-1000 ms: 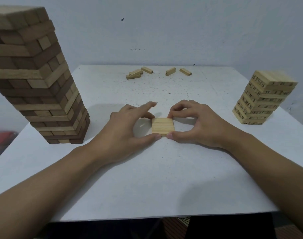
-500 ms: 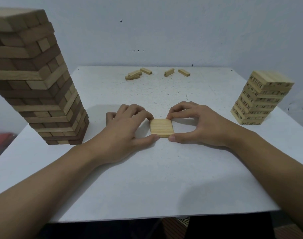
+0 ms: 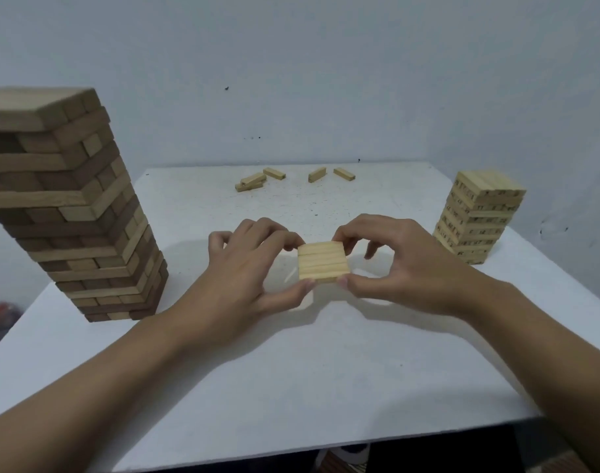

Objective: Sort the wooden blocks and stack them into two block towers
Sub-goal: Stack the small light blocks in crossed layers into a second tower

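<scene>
View from the head camera, near to far. Two bare forearms enter from the lower corners and converge over the white table (image 3: pixel 291 377).

At mid-table I see the left hand (image 3: pixel 244 278) and the right hand (image 3: pixel 404 274) facing each other, both gripping one layer of pale blocks (image 3: pixel 322 264). These are several small wooden blocks pressed side by side into a flat square. On each hand the thumb presses the near edge and the curled fingers hold the far edge. A shadow lies on the table beneath the layer, so it appears raised just off the surface.

To the left, level with the hands, stands the large tower (image 3: pixel 70 206), built of mixed light and dark brown blocks in crossed layers; it is well apart from the left hand. To the right stands the small tower (image 3: pixel 479 216) of pale blocks with dark printed marks on their sides; I cannot read the marks. It is shorter than the large tower and near the right table edge.

At the far edge lie loose pale blocks (image 3: pixel 254 182): a few touching on the left, then one angled block (image 3: pixel 317 174) and another (image 3: pixel 344 174) apart from them. Behind is a plain wall (image 3: pixel 326 80).
</scene>
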Action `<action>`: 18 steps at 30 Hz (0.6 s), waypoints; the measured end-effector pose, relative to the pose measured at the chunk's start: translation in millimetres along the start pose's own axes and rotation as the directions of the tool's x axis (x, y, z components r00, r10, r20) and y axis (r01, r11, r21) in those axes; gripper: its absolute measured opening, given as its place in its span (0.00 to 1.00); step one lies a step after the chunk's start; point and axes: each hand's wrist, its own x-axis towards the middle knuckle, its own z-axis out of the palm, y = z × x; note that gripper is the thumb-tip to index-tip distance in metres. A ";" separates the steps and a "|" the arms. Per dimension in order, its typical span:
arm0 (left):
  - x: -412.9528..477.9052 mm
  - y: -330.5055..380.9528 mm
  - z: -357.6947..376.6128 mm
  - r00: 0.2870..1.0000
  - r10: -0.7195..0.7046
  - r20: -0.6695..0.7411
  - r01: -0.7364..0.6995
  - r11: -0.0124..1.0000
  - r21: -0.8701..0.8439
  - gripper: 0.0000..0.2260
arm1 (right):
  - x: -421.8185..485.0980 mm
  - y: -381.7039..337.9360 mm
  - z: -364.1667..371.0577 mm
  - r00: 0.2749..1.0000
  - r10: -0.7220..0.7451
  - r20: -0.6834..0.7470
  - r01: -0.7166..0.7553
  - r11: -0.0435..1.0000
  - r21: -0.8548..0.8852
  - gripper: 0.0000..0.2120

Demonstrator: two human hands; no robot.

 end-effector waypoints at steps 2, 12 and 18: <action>6.1 8.7 -4.0 0.999 0.031 -0.036 -0.032 0.999 -0.025 0.20 | -6.8 -6.3 -10.3 0.999 -0.011 -0.043 0.011 1.000 -0.005 0.14; 72.0 66.0 -29.4 0.977 0.141 -0.162 -0.164 0.976 -0.142 0.17 | -26.8 -18.9 -75.2 0.950 0.007 -0.313 0.010 0.999 0.053 0.14; 112.7 93.5 -21.9 0.973 0.175 -0.148 -0.200 0.963 -0.182 0.17 | -37.8 -4.6 -107.4 0.908 0.047 -0.417 -0.035 0.999 0.036 0.18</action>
